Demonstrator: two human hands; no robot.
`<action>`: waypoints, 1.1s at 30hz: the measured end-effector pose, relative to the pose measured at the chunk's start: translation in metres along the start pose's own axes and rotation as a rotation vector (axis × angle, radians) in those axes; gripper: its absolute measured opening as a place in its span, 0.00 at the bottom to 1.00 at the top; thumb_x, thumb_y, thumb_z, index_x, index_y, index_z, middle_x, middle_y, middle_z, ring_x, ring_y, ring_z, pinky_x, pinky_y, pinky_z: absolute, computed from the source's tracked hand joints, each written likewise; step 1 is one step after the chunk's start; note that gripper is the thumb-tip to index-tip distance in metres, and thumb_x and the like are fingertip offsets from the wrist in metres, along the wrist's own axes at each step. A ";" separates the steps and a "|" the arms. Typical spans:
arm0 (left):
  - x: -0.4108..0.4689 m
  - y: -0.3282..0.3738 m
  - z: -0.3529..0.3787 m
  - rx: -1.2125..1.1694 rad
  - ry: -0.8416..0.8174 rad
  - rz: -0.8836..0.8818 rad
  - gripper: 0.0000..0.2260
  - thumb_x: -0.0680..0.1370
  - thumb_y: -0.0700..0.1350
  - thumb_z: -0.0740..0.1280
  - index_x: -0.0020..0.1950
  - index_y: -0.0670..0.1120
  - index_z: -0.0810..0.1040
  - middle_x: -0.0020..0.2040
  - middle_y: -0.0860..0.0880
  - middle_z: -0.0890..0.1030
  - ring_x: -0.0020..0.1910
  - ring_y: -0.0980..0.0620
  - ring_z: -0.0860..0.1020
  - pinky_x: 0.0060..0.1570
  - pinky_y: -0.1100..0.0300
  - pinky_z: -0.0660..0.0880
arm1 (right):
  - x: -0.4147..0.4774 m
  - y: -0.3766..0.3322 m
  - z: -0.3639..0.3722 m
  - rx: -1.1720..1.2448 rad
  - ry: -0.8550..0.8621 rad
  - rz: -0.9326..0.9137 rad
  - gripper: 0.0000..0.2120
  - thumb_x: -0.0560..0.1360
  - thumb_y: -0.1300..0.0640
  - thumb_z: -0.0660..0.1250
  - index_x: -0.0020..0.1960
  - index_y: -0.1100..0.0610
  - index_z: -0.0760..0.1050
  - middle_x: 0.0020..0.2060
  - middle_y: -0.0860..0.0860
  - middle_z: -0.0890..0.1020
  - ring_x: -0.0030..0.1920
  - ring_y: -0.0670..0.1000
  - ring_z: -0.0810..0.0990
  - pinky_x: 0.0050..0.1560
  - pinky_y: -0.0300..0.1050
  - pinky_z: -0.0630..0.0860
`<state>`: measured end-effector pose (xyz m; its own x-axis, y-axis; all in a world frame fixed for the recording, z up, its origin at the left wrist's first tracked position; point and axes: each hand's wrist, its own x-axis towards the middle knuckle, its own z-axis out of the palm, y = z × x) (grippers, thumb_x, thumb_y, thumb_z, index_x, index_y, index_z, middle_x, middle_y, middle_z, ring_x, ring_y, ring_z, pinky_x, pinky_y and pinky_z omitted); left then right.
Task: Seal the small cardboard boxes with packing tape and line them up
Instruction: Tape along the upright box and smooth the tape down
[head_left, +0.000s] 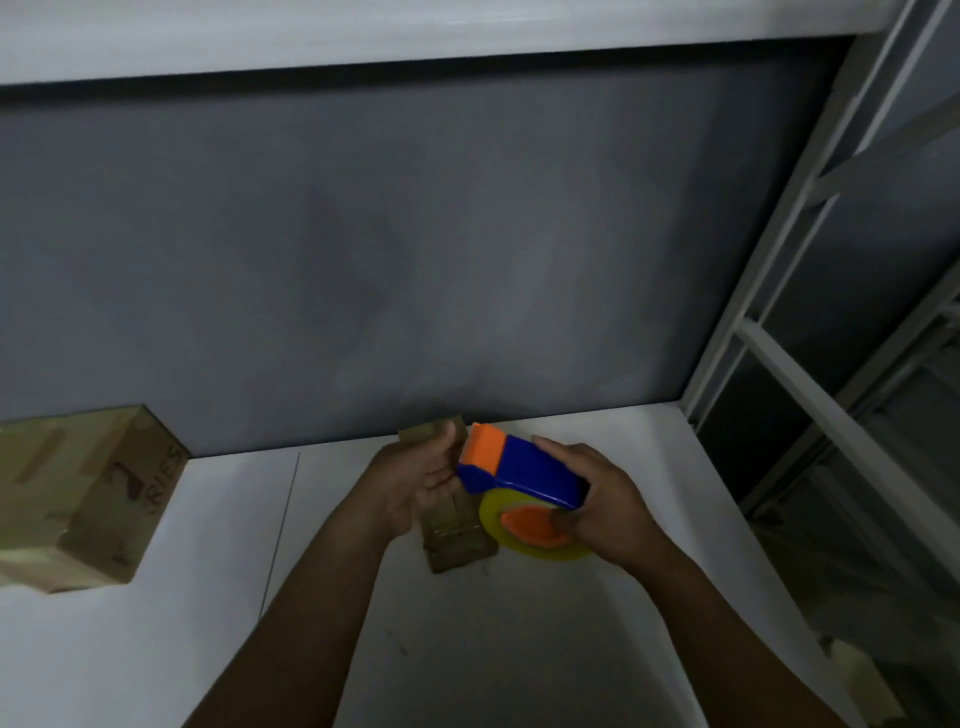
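A small brown cardboard box (457, 540) lies on the white table (519, 649) near the grey back wall. My left hand (421, 478) grips the box's far end, fingers curled over it. My right hand (602, 493) holds a blue and orange tape dispenser (519, 470) with a yellowish roll of packing tape (524, 535). The dispenser's orange front end sits over the far part of the box, close to my left fingers. Much of the box is hidden by my hands and the dispenser.
A larger taped cardboard box (88, 493) with red print stands at the left of the table. A white metal rack frame (810, 312) rises at the right beyond the table's edge. A cardboard piece (857, 675) lies low at the right.
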<state>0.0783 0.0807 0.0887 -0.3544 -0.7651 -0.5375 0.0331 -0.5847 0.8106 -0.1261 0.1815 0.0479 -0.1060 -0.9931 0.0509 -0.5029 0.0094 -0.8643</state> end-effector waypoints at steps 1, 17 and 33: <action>-0.001 0.001 -0.001 -0.040 0.005 -0.008 0.12 0.78 0.45 0.66 0.59 0.41 0.78 0.54 0.43 0.82 0.49 0.51 0.80 0.42 0.61 0.78 | 0.000 -0.001 -0.001 0.001 0.000 -0.004 0.41 0.63 0.64 0.77 0.68 0.41 0.63 0.58 0.42 0.73 0.58 0.43 0.74 0.53 0.36 0.76; 0.000 -0.011 -0.017 -0.050 0.280 0.148 0.07 0.72 0.31 0.70 0.46 0.41 0.80 0.45 0.43 0.82 0.42 0.50 0.81 0.35 0.62 0.79 | 0.011 -0.024 -0.019 -0.390 -0.247 -0.120 0.46 0.65 0.44 0.76 0.75 0.43 0.53 0.57 0.41 0.70 0.53 0.37 0.70 0.44 0.21 0.68; -0.007 -0.048 -0.019 0.047 0.490 0.201 0.09 0.72 0.34 0.71 0.45 0.48 0.79 0.45 0.44 0.81 0.42 0.49 0.80 0.35 0.60 0.77 | 0.020 -0.016 -0.007 -0.510 -0.327 -0.229 0.42 0.62 0.31 0.71 0.71 0.37 0.57 0.56 0.41 0.76 0.54 0.42 0.74 0.49 0.33 0.73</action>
<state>0.0972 0.1087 0.0487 0.1332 -0.9037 -0.4070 0.0096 -0.4095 0.9123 -0.1259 0.1625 0.0660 0.2783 -0.9603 -0.0191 -0.8348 -0.2320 -0.4992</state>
